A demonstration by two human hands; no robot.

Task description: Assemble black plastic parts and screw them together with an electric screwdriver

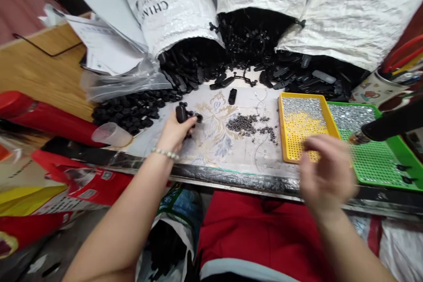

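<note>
My left hand (175, 134), with a beaded bracelet at its wrist, is closed on a black plastic part (180, 113) with small knobbed arms, over the patterned table cover. My right hand (327, 172) is smeared by motion above the near edge of the yellow tray (283, 141); its fingers look curled, but I cannot tell whether they hold anything. Silver screws lie in the yellow tray and in the green tray (405, 158) beside it. A black screwdriver-like tool (393, 121) reaches in from the right, its tip over the green tray. Small dark pieces (243, 124) are heaped between my hands.
White woven sacks (178, 13) spill black parts (251, 46) along the back. One small black piece (232, 96) lies alone mid-table. At left are a pile of black caps (128, 108), a clear cup (111, 134) and a red cylinder (49, 116). A pen mug (373, 90) stands at right.
</note>
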